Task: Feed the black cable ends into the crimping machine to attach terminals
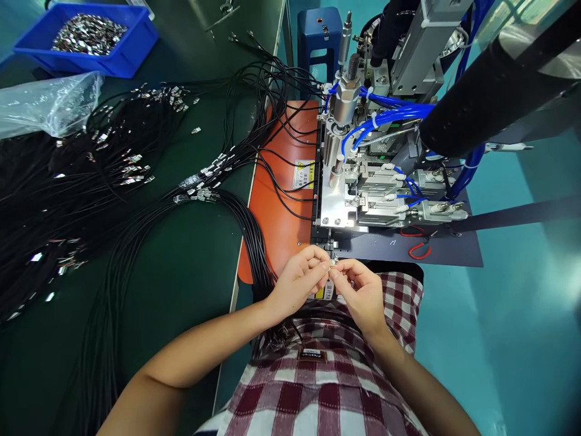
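Note:
In front of my lap my left hand [305, 277] and my right hand [358, 289] meet fingertip to fingertip, both closed in a pinch. Between them shows a small shiny metal connector [333, 264], mostly covered by the fingers. Just beyond the fingertips is the near end of a machine's feed track [334, 244]. A bundle of black cables [256, 248] hangs over the table edge left of my left hand, down toward my lap. Several single black cables [290, 197] run across an orange plate [267, 200] into the side of the machine [338, 200].
A blue bin [136, 45] of small metal parts stands far left beside a clear plastic bag [68, 106]. Piles of cables with metal ends [136, 166] cover the green table [190, 254]. Red-handled cutters [420, 248] lie right of the machine; a blue stool [319, 30] stands behind.

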`<state>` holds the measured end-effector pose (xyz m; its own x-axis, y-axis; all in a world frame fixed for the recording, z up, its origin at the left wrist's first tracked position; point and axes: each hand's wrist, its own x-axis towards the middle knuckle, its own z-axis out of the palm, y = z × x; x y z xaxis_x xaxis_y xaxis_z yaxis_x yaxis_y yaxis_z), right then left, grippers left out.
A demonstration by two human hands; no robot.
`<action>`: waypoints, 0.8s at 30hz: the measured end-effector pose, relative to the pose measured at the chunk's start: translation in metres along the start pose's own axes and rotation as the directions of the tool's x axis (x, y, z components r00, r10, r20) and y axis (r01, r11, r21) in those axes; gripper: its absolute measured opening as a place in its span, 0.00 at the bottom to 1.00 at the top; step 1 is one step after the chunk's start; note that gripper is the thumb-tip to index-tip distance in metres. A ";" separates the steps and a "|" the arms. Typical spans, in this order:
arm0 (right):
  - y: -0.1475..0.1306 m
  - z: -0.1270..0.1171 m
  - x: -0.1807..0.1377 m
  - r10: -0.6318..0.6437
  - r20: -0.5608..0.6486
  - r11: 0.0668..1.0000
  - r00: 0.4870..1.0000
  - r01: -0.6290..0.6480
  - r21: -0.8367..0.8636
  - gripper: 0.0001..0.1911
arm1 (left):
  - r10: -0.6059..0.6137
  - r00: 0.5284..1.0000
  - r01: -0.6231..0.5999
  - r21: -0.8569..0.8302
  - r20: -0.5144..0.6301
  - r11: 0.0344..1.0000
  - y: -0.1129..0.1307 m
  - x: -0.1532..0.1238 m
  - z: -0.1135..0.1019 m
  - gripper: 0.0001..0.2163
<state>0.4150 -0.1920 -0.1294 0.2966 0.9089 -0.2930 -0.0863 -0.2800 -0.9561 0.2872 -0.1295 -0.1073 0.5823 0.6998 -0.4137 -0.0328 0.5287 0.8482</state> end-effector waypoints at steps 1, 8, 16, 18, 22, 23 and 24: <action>-0.001 0.001 -0.001 -0.002 0.001 1.000 1.000 0.002 -0.006 0.07 | -0.002 1.000 0.002 0.008 -0.013 1.000 0.001 0.000 0.000 0.12; -0.004 0.004 -0.010 0.013 0.062 0.999 0.998 -0.012 -0.030 0.08 | -0.055 0.998 0.056 0.062 -0.007 0.997 0.005 -0.002 0.000 0.13; -0.006 -0.030 0.004 0.029 0.154 0.999 0.988 -0.035 0.040 0.09 | -0.094 0.995 0.091 0.091 0.034 0.992 0.006 -0.002 0.001 0.13; -0.005 -0.032 0.006 0.049 0.208 0.994 0.977 -0.068 0.087 0.09 | -0.088 0.995 0.084 0.104 0.038 0.991 0.006 -0.001 0.001 0.13; -0.007 -0.033 0.008 0.071 0.259 0.991 0.963 -0.099 0.094 0.10 | -0.073 0.996 0.065 0.131 0.052 0.989 0.004 -0.001 0.000 0.11; -0.008 -0.034 0.007 0.075 0.263 0.993 0.962 -0.096 0.070 0.10 | -0.062 0.997 0.054 0.141 0.054 0.989 0.003 -0.002 0.000 0.11; -0.010 -0.034 0.007 0.079 0.265 0.995 0.961 -0.092 0.038 0.10 | -0.049 0.997 0.040 0.154 0.055 0.987 0.003 -0.002 0.000 0.10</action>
<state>0.4505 -0.1936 -0.1222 0.0259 0.9334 -0.3580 -0.1492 -0.3505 -0.9246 0.2864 -0.1292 -0.1037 0.6270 0.6456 -0.4360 0.1163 0.4759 0.8718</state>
